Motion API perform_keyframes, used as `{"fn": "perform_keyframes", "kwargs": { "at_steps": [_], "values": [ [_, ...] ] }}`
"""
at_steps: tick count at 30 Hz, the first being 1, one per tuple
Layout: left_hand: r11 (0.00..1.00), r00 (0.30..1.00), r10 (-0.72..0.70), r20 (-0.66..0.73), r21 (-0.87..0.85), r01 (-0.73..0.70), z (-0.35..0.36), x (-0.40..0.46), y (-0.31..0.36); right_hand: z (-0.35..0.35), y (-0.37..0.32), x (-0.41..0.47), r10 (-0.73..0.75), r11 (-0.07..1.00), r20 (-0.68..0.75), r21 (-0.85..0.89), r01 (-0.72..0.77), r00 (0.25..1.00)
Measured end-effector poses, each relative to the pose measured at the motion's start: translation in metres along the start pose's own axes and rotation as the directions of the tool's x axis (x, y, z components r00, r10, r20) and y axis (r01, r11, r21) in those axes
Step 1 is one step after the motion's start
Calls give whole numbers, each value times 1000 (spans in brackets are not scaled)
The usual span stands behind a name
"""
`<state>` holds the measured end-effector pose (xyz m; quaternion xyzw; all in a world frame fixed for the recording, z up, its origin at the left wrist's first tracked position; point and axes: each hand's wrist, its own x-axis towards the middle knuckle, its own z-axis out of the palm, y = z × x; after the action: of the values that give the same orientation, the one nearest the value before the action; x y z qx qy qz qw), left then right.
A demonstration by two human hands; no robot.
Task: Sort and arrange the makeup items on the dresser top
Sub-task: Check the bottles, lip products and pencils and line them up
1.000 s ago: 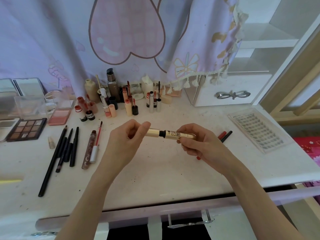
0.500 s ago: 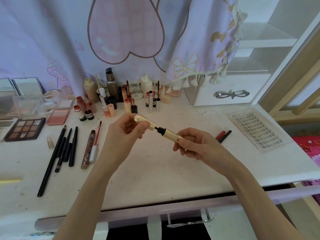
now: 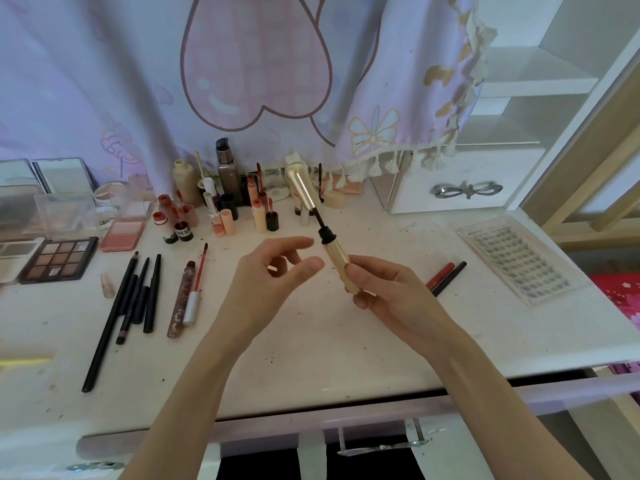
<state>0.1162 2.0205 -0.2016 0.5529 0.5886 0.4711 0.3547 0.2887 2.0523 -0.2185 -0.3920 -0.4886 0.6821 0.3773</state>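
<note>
The white counter (image 3: 311, 341) is partly tidy: bottles and lipsticks (image 3: 221, 209) stand at its back edge, pencils (image 3: 138, 296) lie in a row near the left. The right hand (image 3: 388, 289) holds the gold mascara tube (image 3: 341, 268), wand half out, above the middle. The left hand (image 3: 273, 275) is loose, holding nothing. Two pencils (image 3: 446, 277) on the right look unsorted.
</note>
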Motion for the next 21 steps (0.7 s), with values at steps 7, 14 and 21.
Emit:
{"fn": "perform_keyframes", "kwargs": {
  "at_steps": [7, 14, 21],
  "values": [
    [997, 997, 76, 33, 4, -77, 3, 1, 3, 9, 8, -2, -5, 999, 107, 42, 1, 994],
    [985, 997, 57, 47, 161, -64, 0, -3, -3, 0, -23, -1, -171, 899, -92, -421, 117, 981],
    [966, 993, 71, 92, 243, -91, 5, -7, 4, 14, -54, 14, -380, 764, -108, -597, 246, 919]
  ]
}}
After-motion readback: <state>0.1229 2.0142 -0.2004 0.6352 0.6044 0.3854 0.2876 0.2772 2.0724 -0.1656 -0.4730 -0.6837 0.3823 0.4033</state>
